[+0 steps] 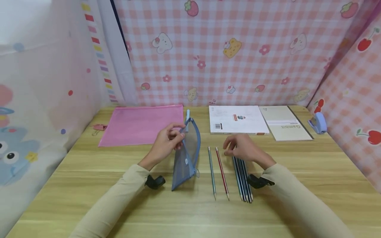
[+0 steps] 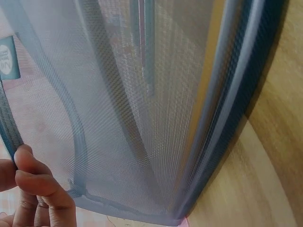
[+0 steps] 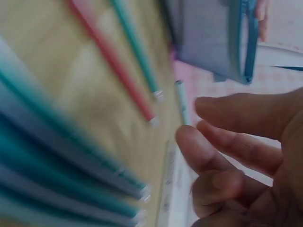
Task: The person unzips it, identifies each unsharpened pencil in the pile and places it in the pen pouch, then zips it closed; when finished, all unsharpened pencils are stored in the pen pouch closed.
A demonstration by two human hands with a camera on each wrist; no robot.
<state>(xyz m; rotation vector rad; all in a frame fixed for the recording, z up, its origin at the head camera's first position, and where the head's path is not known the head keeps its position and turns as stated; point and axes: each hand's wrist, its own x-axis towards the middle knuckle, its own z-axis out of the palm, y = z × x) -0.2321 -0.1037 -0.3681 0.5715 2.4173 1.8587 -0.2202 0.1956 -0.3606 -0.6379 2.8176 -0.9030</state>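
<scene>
My left hand [image 1: 165, 142] pinches the upper zip edge of a blue-grey mesh zip pouch [image 1: 180, 168], which stands tilted on the table with its opening spread. Through the mesh in the left wrist view show long yellow and grey shapes; whether they lie inside, I cannot tell. Right of the pouch lie a green pencil [image 1: 212, 173] and a red pencil [image 1: 222, 173], apart and roughly parallel. Over the eraser ends of several dark striped pencils [image 1: 244, 185] hovers my right hand [image 1: 245, 148], thumb and fingers apart, holding nothing.
A pink zip folder [image 1: 143, 124] lies at the back left beside a pink binder clip [image 1: 99, 127]. Behind the pouch is a pale blue pen-like stick [image 1: 188, 114]. A white book [image 1: 238, 119], a beige notebook [image 1: 287, 127] and a lilac stapler-like object [image 1: 319, 123] line the back right.
</scene>
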